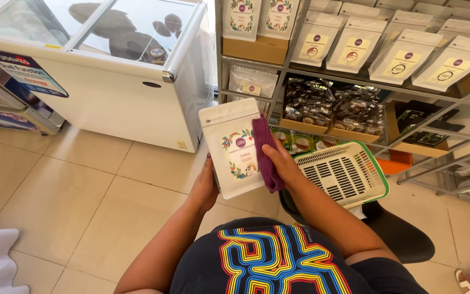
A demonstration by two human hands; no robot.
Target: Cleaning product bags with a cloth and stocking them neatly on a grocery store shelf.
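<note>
White stand-up pouch (231, 147) with floral label, held upright in front of torso. Left hand (204, 188) gripping pouch from behind at its left edge. Right hand (282, 163) pressing folded purple cloth (265, 152) against pouch's right side, cloth touching label area. White plastic basket (349, 173) with green rim just right of right forearm, resting on a black stool (403, 234). Metal shelving (354, 76) behind, stocked with matching white pouches (403, 57) above and dark packets (327, 103) below. White chest freezer (110, 71) with sliding glass lids at left, standing on beige floor tiles (55, 196).
</note>
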